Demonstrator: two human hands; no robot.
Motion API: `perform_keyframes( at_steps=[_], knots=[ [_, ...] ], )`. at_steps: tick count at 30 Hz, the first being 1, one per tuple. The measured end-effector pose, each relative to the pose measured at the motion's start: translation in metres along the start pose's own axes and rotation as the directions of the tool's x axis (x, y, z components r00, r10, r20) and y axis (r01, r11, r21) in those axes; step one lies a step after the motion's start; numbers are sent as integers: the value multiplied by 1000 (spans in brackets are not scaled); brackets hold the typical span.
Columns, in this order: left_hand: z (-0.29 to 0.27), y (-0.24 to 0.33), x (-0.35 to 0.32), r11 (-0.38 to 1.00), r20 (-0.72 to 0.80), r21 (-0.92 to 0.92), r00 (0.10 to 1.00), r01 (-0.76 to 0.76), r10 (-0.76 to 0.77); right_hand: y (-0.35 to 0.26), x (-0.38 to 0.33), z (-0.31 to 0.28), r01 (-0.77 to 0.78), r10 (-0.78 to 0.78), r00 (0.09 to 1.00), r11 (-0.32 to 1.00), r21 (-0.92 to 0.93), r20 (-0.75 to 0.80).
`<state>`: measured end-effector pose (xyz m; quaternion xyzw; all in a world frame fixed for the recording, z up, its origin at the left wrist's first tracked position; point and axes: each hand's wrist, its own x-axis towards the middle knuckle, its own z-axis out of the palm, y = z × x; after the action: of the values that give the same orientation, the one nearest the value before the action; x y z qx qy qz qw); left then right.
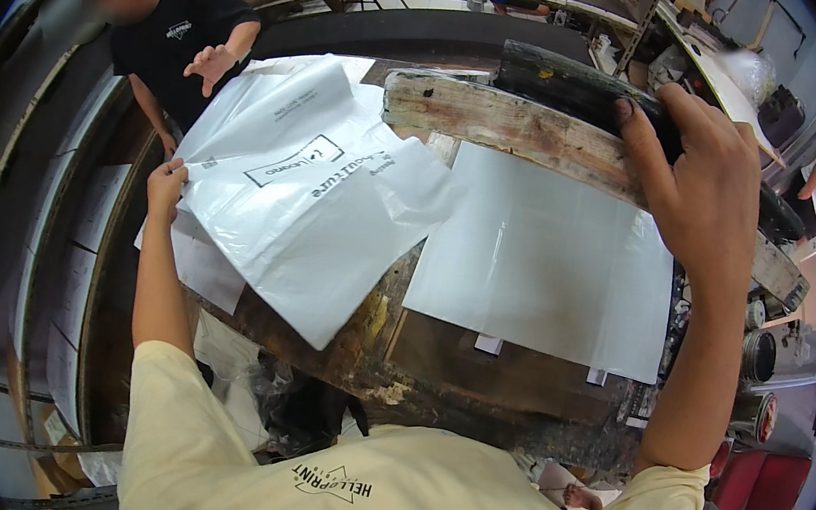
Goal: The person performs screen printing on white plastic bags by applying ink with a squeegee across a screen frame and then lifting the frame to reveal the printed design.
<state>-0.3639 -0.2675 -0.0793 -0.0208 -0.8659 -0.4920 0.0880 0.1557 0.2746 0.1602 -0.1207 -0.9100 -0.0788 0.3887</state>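
My left hand (165,189) pinches the left edge of a white plastic bag (308,203) with dark print, which lies crumpled across the left part of a stained wooden work table (435,374). My right hand (699,177) grips the dark handle bar of a long wooden squeegee frame (513,126) raised at the far side of the table. Below it a blank white plastic sheet (548,261) lies flat on the table.
Another person in a black shirt (176,37) stands at the far left with an open hand (210,63) near the bag's top. More white sheets (210,273) hang off the table's left edge. Tins (759,356) and a red object (765,477) sit at right.
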Motion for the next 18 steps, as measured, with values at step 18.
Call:
perform_keyframes(
  at_steps=[18],
  knots=[
    [151, 248, -359, 796, 664, -590, 641, 135, 384, 4, -78, -2, 2, -91, 830, 987, 160, 551]
  ],
)
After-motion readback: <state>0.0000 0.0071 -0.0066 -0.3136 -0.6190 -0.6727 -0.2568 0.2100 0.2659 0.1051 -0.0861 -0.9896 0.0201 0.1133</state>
